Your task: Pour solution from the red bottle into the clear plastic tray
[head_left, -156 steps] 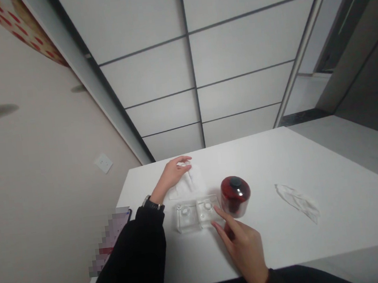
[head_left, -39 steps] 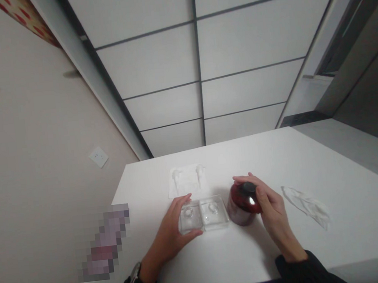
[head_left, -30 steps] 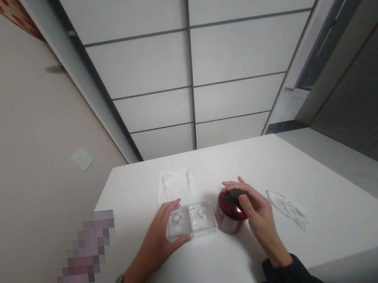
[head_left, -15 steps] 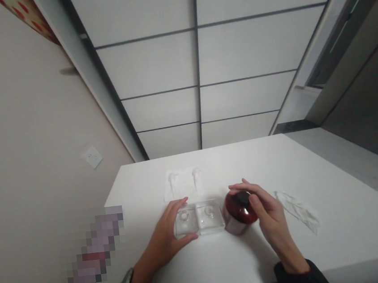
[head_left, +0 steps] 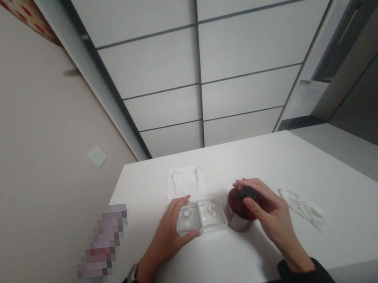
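My left hand [head_left: 167, 238] clasps the left end of a clear two-compartment plastic tray [head_left: 213, 215], with fingers along its far side and thumb along its near side. My right hand [head_left: 276, 213] is curled over a dark red translucent jar [head_left: 235, 217], its fingers resting on the black knobbed lid [head_left: 246, 193]. The jar stands touching or almost touching the tray's right end. Part of the jar is hidden by my fingers. A white paper sheet [head_left: 184, 182] with small clear pieces on it lies beyond the tray.
All of this stands on a white table [head_left: 347, 233]. A crumpled white tissue [head_left: 302, 209] lies to the right of the jar. A pixelated, unreadable object [head_left: 100, 243] sits at the table's left edge. A wall socket [head_left: 96, 157] is on the left wall.
My left hand has moved from the white sheet to the tray. My right hand has moved from the tray's near side up onto the jar. The jar and tray have shifted little.
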### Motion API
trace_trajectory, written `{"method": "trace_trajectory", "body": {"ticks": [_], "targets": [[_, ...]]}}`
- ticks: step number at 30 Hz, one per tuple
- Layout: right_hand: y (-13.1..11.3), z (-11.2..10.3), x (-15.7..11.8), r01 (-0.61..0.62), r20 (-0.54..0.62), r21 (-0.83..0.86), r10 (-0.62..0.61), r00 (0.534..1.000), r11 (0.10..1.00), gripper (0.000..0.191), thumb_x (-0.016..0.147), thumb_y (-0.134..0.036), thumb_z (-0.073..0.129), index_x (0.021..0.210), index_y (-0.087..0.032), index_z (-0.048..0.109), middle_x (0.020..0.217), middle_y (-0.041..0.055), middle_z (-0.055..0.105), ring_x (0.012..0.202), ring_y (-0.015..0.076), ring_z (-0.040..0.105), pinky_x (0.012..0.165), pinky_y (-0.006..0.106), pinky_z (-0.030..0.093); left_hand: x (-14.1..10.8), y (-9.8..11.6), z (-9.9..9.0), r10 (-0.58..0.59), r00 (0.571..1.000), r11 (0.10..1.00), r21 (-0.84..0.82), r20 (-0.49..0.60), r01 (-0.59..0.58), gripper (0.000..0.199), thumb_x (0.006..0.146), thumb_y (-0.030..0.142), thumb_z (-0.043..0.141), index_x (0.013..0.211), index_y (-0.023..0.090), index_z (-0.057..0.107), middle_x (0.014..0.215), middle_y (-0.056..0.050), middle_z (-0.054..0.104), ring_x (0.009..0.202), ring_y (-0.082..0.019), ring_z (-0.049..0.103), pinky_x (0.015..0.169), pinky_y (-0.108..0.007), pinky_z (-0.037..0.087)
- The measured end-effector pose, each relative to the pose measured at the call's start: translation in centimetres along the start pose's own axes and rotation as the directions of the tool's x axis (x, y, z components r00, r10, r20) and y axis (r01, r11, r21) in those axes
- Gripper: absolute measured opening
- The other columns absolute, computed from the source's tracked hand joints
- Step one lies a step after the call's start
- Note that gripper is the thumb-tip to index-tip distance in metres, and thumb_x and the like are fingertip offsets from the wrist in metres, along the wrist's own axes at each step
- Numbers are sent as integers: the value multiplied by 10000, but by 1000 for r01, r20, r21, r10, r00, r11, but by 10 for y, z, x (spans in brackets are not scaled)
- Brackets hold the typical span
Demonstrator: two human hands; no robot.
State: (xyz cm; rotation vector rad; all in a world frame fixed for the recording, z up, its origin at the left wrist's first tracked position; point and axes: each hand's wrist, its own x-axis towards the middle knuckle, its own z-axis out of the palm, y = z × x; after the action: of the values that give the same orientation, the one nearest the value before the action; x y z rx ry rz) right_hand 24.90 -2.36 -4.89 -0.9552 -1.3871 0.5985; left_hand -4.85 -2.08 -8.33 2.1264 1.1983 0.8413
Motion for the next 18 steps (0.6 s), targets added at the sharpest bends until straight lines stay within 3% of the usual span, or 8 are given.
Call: {"method": "trace_trajectory", "body": {"ticks": [7, 10, 13, 14, 16, 18], "targets": [[-11, 1, 3, 22, -82, 54, -18, 997, 998, 325, 994, -468, 695, 1295, -359, 753, 1104, 45, 732, 1054, 219, 706, 884, 356, 564, 1, 1, -1, 5, 1000, 1000, -8, 0, -5, 806, 867, 345, 820, 1563, 300, 415, 1481, -119, 558, 1373, -338, 559, 1196, -564, 440], [-9, -8, 4, -4, -242, 57, 18, 970, 998, 368, 963, -463, 739, 1295, -305, 737, 1069, 57, 755, 1013, 225, 735, 884, 372, 581, 1, 1, -1, 2, 1000, 1000, -10, -6, -2, 808, 860, 339, 828, 1558, 312, 422, 1463, -106, 570, 1359, -330, 568, 1191, -552, 446], [9, -26, 14, -43, -398, 24, 49, 916, 999, 328, 905, -458, 800, 1159, -263, 726, 1003, 52, 782, 963, 232, 769, 883, 386, 601, 1, 2, 0, -13, 1000, 1000, -8, -18, 13, 859, 829, 319, 855, 1563, 313, 410, 1465, -110, 561, 1367, -335, 562, 1194, -558, 441], [18, -31, 19, -77, -351, -38, 59, 935, 996, 314, 913, -474, 782, 1122, -248, 722, 1012, 66, 793, 963, 244, 775, 885, 407, 611, 2, 3, 0, -20, 999, 1000, -7, -27, 20, 889, 811, 308, 868, 1568, 309, 401, 1479, -117, 545, 1386, -342, 546, 1200, -564, 433], [40, -38, 34, -104, -62, -288, 89, 994, 952, 351, 950, -529, 696, 1115, -223, 738, 1087, 106, 802, 972, 265, 778, 897, 453, 625, 2, 4, 0, -32, 998, 999, -4, -47, 32, 938, 780, 285, 886, 1574, 298, 387, 1512, -133, 508, 1424, -359, 511, 1210, -579, 419], [64, -39, 50, -78, 59, -358, 106, 993, 930, 363, 913, -546, 699, 1061, -225, 785, 1069, 113, 809, 918, 285, 776, 876, 479, 626, 3, 6, 0, -39, 998, 999, -5, -54, 39, 939, 766, 260, 886, 1568, 291, 398, 1524, -138, 496, 1435, -368, 502, 1212, -587, 415]]}}
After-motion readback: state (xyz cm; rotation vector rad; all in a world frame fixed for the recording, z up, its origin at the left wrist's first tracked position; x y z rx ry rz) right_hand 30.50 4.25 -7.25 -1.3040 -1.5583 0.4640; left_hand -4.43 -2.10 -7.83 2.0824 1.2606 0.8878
